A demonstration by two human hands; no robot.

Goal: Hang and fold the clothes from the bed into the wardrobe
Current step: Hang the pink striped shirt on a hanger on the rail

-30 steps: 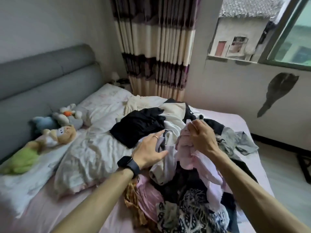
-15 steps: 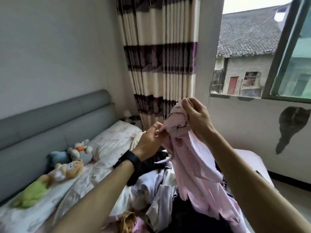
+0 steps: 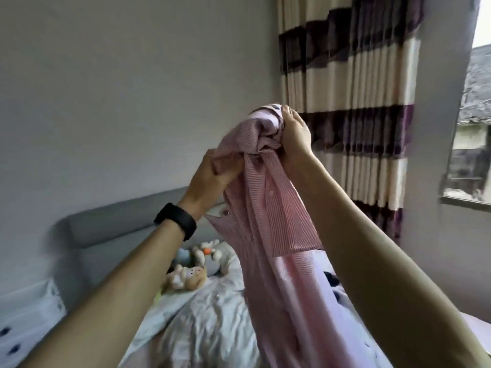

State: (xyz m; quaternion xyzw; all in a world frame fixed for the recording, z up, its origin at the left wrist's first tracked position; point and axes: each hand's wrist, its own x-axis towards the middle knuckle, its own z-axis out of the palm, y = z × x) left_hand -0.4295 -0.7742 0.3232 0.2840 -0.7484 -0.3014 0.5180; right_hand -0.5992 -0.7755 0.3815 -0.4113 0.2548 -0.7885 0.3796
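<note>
Head | pink shirt (image 3: 265, 221) held over white bedding (image 3: 207, 314) | grey headboard (image 3: 111, 227) | striped curtain (image 3: 358, 102)

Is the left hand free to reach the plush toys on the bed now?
Probably not: the left hand grips the shirt, held high above the plush toys; it must let go first.

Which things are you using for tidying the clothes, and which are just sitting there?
For the job: pink shirt, gripped by left hand and right hand.
Just lying about: soft toys, quilt, curtain, headboard.
</note>
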